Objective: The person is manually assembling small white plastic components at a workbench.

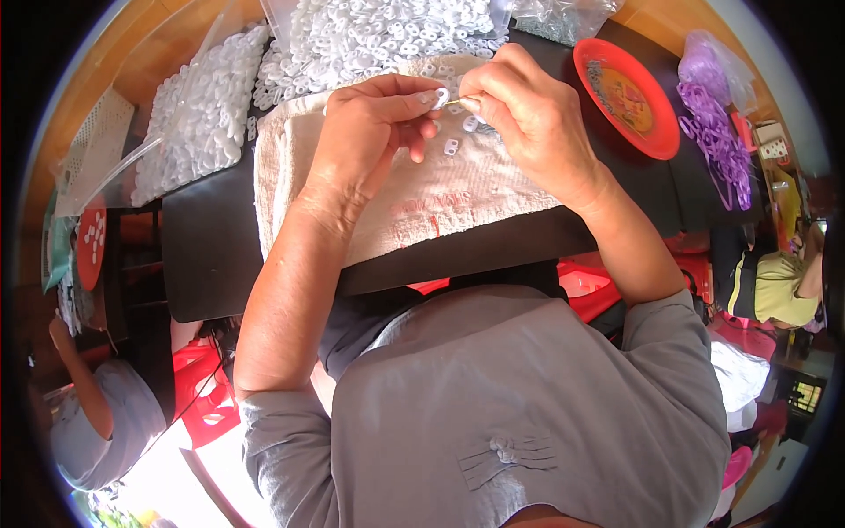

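Between the thumb and fingers of my left hand (374, 119) is a small white plastic piece (442, 98) with a hole through it. My right hand (539, 123) pinches a thin gold-coloured pin (455, 101), whose tip meets the white piece. The right fingertips hide the pin's other end. Both hands are over a folded cream towel (352, 238) with faint red marks. On the towel below my fingers lies a loose white two-holed piece (451, 147), with a few more partly behind my right hand.
A big heap of white pieces (352, 44) covers the table's far side. A clear bag of them (198, 114) lies left. Right of my hand stand a red oval tray (664, 136) with small metal parts and purple ribbons (713, 132). Other people sit at both sides.
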Tool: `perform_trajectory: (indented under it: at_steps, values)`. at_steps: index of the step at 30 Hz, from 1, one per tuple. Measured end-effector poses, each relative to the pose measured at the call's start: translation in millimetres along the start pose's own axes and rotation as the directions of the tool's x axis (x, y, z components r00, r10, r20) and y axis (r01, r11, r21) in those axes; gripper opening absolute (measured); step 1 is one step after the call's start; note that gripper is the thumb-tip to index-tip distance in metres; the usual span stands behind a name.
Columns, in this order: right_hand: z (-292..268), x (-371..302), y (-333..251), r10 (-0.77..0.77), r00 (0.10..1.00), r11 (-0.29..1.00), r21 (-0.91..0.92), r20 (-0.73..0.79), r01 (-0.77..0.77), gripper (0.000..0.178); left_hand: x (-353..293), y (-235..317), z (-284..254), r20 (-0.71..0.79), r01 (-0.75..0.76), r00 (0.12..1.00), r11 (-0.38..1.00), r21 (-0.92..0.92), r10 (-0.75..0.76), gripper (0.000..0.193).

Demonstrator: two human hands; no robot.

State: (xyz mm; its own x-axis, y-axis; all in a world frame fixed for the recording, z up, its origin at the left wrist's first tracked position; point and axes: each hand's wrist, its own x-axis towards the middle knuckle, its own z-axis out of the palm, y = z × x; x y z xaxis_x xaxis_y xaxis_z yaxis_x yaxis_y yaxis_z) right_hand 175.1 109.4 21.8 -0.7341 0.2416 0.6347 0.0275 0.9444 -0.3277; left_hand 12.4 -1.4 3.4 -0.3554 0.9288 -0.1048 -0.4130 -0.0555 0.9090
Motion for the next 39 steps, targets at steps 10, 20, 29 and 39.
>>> perform_trajectory:
  at_steps: [10,20,29,39]
  values:
    - [4.1,-1.6,10.3,-0.036,0.999,0.994,0.103,0.038,0.032,0.005,0.4,-3.8,1.7,-0.01,-0.051,0.999,0.997,0.059,0.052,0.013]
    - [17.0,-7.1,13.5,0.099,0.993,0.92,0.374,0.059,-0.114,0.006,-4.0,-5.9,7.1,-0.083,-0.075,0.993,0.992,0.101,0.083,0.019]
    - [35.2,-16.1,6.5,0.081,0.996,0.972,0.224,-0.041,-0.07,0.009,-2.8,-14.9,13.6,-0.279,-0.135,0.95,0.99,0.028,0.138,0.01]
    - [34.1,-16.3,15.1,0.089,0.99,0.969,0.238,-0.106,-0.062,0.009,-0.3,-15.4,11.1,-0.3,-0.139,0.945,0.99,0.001,0.133,0.009]
